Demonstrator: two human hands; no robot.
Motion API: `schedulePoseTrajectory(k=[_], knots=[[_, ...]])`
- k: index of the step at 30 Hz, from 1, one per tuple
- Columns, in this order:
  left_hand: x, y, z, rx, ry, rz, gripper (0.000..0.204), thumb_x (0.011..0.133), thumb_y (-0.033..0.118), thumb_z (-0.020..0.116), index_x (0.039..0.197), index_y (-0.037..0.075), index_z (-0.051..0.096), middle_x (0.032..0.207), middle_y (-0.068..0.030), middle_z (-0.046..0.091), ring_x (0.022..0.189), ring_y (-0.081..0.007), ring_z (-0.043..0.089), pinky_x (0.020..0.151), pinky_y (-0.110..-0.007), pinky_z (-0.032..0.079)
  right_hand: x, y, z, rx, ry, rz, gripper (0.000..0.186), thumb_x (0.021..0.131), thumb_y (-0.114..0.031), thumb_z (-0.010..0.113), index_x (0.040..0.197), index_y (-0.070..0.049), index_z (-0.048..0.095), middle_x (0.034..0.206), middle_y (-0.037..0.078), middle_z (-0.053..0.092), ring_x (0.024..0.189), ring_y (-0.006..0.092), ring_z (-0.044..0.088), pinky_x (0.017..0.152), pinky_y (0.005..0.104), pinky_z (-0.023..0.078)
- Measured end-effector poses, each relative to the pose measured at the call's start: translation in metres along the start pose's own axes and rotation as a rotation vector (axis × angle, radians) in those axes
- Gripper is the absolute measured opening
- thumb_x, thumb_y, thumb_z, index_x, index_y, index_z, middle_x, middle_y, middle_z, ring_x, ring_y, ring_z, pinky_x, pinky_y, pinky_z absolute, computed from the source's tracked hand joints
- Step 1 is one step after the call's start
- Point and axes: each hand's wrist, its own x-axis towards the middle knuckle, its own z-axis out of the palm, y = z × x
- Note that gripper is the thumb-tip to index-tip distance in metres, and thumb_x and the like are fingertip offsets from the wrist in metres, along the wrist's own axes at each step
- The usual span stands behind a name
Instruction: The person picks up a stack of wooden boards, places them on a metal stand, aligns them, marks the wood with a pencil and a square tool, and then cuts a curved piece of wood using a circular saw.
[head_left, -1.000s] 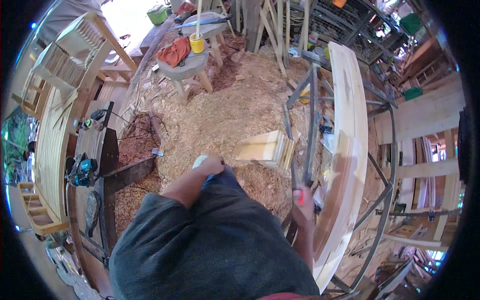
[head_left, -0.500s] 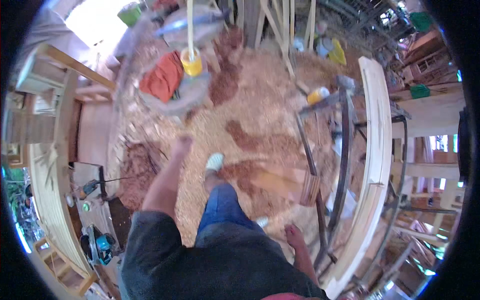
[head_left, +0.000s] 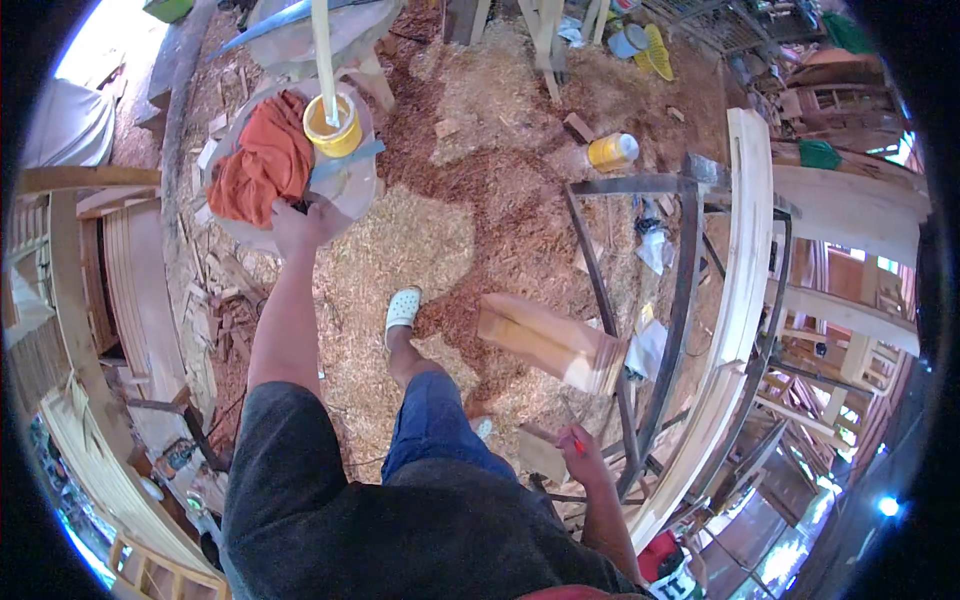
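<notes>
My left hand (head_left: 298, 230) reaches out to the near rim of a round table (head_left: 345, 205). Its fingers are closed at a small dark object (head_left: 292, 206) beside a crumpled orange cloth (head_left: 262, 160); the object's kind is not clear. Behind the hand, a yellow tub (head_left: 345, 138) stands on the table with a pale wooden stick (head_left: 323, 60) upright in it. A flat blue-grey strip (head_left: 350, 158) lies by the tub. Low on the right, my right hand (head_left: 584, 458) is closed around a slim red pencil-like thing (head_left: 577, 443), away from any surface.
Shavings and sawdust cover the floor (head_left: 420, 235). To the right, a long pale beam (head_left: 748, 240) rests on a dark metal stand (head_left: 688, 260). A wooden block (head_left: 550, 340) and a yellow-and-white container (head_left: 612, 152) lie on the floor. Boards (head_left: 90, 430) line the left side.
The round table is nearer now. My left hand has moved forward and left, from above the floor to the dark object by the cloth. My right hand stays low on the right.
</notes>
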Motion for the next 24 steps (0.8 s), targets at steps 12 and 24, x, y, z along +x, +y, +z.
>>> schedulePoseTrajectory(k=[12,24], knots=[[-0.018,-0.064,0.051,-0.037,-0.661,0.091,0.043,0.096,0.05,0.064,0.086,0.009,0.062,0.067,-0.0052,0.059,0.058,-0.0206,0.059,0.051,-0.037,0.048,-0.057,0.062,0.043,0.149,0.181,0.077,0.039,0.104,-0.041,0.057,0.1,-0.004,0.066,0.093,0.024,0.07,0.089,0.0439,0.068,0.079,0.0506,0.052],[-0.435,0.067,0.013,0.395,-1.143,1.104,0.02,0.09,0.023,0.069,0.094,0.003,0.064,0.095,-0.0176,0.068,0.092,-0.0375,0.066,0.08,-0.045,0.052,-0.183,0.139,0.042,0.341,0.758,-0.231,0.023,0.102,-0.029,0.061,0.107,-0.006,0.061,0.097,0.021,0.066,0.091,0.0451,0.064,0.08,0.0521,0.051]])
